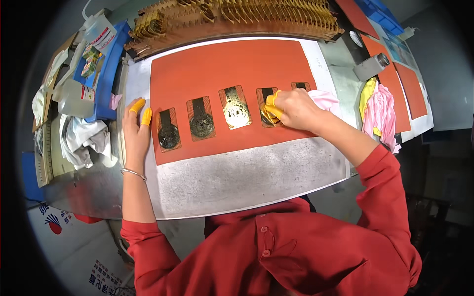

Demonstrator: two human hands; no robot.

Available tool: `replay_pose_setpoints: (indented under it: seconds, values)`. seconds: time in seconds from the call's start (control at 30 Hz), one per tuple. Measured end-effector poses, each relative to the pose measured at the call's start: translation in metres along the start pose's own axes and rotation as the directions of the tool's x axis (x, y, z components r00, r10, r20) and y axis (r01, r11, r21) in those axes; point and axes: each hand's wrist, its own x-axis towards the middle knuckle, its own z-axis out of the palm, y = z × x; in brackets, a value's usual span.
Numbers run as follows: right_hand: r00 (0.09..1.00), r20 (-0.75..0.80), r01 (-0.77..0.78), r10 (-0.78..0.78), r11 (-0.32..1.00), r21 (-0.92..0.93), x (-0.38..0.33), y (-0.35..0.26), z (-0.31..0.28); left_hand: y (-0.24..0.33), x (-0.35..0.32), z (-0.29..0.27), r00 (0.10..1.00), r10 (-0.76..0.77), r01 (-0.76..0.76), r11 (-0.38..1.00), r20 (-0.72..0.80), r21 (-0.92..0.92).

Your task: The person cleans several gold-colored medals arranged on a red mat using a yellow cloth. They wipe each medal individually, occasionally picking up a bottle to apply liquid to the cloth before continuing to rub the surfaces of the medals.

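Orange mat (237, 64) covers the bench centre; five brass plaques in a row across it. Rack of brass pieces (237, 17) at 12 o'clock, pink-yellow rags (380, 111) at 3, white cloths (84, 135) and bottle (74, 98) at 9. Right hand (291, 108), fingers curled, grips pink cloth (323, 98) over fourth plaque (266, 106), partly hiding it. Left hand (136, 130) flat, fingers spread, beside first plaque (169, 130), holding nothing.
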Motion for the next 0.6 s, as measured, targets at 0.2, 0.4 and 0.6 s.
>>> replay_pose_setpoints:
  seconds: [0.2,0.4,0.6]
  values:
    - [1.0,0.021,-0.022,0.021,1.0,0.016,-0.009,-0.005,-0.001,0.0,0.003,0.003,1.0,0.007,-0.008,0.999,0.017,0.035]
    - [0.994,0.067,0.087,-0.091,0.995,0.054,-0.02,-0.009,0.003,-0.006,-0.001,0.0,1.0,0.0,-0.001,0.999,0.025,0.036]
    - [0.998,0.025,-0.059,0.058,0.998,0.026,0.019,0.013,-0.008,-0.001,0.0,0.002,1.0,0.012,-0.011,0.998,0.024,-0.06]
